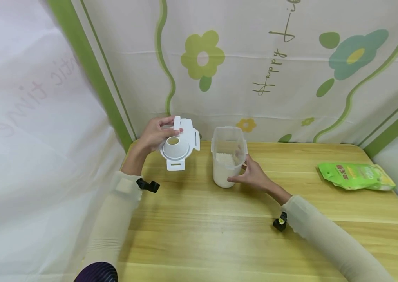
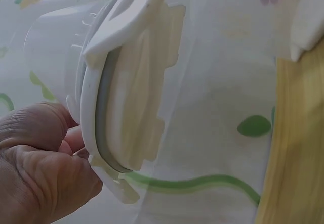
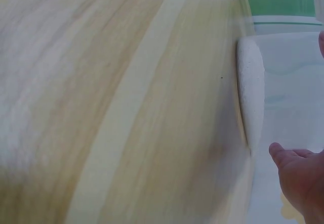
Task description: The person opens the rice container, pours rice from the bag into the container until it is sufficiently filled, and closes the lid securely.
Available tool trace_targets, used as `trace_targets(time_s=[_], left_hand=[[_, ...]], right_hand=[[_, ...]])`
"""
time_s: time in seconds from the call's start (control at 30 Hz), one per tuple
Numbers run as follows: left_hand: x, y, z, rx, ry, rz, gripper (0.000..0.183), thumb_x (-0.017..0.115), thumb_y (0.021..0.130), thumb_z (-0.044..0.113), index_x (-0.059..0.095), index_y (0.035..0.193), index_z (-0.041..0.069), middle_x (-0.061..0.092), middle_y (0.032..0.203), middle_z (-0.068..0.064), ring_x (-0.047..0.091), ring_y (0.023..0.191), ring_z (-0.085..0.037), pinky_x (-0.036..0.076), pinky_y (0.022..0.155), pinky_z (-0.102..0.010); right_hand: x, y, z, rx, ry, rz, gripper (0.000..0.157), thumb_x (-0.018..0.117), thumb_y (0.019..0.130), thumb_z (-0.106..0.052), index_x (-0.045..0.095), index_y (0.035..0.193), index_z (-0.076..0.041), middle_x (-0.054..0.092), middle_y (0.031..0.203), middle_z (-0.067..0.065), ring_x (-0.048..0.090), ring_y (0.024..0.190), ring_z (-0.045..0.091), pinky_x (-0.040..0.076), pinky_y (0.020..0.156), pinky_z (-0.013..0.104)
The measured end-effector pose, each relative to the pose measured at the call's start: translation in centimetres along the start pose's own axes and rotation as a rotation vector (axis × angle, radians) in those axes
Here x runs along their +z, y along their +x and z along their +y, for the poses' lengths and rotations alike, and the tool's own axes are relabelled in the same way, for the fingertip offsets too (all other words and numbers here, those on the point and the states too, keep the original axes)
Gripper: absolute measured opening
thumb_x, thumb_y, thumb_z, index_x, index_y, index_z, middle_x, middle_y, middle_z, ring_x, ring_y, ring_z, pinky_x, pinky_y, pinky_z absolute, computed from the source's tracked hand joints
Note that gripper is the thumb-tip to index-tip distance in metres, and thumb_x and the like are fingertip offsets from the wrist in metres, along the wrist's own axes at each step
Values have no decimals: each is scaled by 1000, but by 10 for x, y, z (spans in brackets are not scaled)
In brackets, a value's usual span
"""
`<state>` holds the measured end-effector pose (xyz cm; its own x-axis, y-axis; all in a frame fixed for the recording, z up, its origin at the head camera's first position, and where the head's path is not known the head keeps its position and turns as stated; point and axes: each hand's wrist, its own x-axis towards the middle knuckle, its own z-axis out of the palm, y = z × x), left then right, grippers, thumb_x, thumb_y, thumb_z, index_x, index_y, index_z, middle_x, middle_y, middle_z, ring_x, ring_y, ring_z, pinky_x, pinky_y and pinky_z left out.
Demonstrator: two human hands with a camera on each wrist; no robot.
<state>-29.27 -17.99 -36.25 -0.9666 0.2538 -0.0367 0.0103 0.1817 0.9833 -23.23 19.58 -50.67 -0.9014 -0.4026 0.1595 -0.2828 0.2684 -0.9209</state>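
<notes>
My left hand (image 1: 154, 136) pinches a white plastic lid (image 1: 187, 138) raised above the back of the table. The lid has a round spout (image 1: 176, 148) and side clips. In the left wrist view a grey seal (image 2: 105, 102) runs around its edge, and a clear cup (image 2: 55, 47) shows on its other face. To the right, my right hand (image 1: 253, 175) holds a clear plastic container (image 1: 230, 138), thumb in front and other fingers partly hidden behind. The container stands upright and lidless, with white grains (image 1: 225, 159) in its lower part.
A green packet (image 1: 350, 175) lies flat at the right of the wooden table (image 1: 213, 235). Behind the table's back edge hangs a flower-printed curtain (image 1: 241, 51), with a white curtain (image 1: 37, 156) on the left. A dark striped round object (image 1: 96, 272) shows at the bottom left.
</notes>
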Motion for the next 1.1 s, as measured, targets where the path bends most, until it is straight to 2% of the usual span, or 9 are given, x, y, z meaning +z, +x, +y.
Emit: trace_targets(time_s=[0.17,0.37,0.6,0.87,1.0,1.1], left_hand=[[-13,1,-14,-34,54,13,70,75,96,-2,46,159,4,57,151,-21,75,112,-20,58,87,-21],[-26,6,-34,-80,59,1,70,74,97,-1,44,159,1,56,153,-22,75,111,-18,57,90,-20],[-39,13,-60,-117,78,-15,65,73,98,1,47,158,2,63,143,-25,75,109,-13,58,88,-20],[-52,17,-82,-167,86,-47,68,71,100,2,40,162,4,57,152,-23,72,121,-23,58,92,-20],[-56,19,-89,-181,146,-54,69,72,100,5,41,162,4,47,161,-22,67,129,-28,53,106,-28],[-58,19,-93,-184,215,-45,70,75,99,9,43,161,6,42,165,-21,51,145,-35,40,121,-42]], right_hand=[[1,0,1,-5,8,-6,134,97,77,-11,4,172,-25,23,174,17,29,157,42,33,121,64],[1,-1,1,-3,9,-7,133,96,78,-11,3,172,-23,21,174,23,28,157,42,33,121,64],[1,-2,1,2,4,2,134,97,78,-11,3,172,-22,20,173,25,28,158,41,34,121,62],[2,-3,2,3,6,6,133,97,77,-11,4,172,-21,21,173,25,29,157,42,34,121,63],[1,-1,0,-2,5,5,133,97,77,-12,5,172,-21,21,173,25,29,157,42,34,121,62],[1,-1,0,-4,0,5,133,97,78,-12,4,172,-21,21,173,25,29,157,42,34,121,63]])
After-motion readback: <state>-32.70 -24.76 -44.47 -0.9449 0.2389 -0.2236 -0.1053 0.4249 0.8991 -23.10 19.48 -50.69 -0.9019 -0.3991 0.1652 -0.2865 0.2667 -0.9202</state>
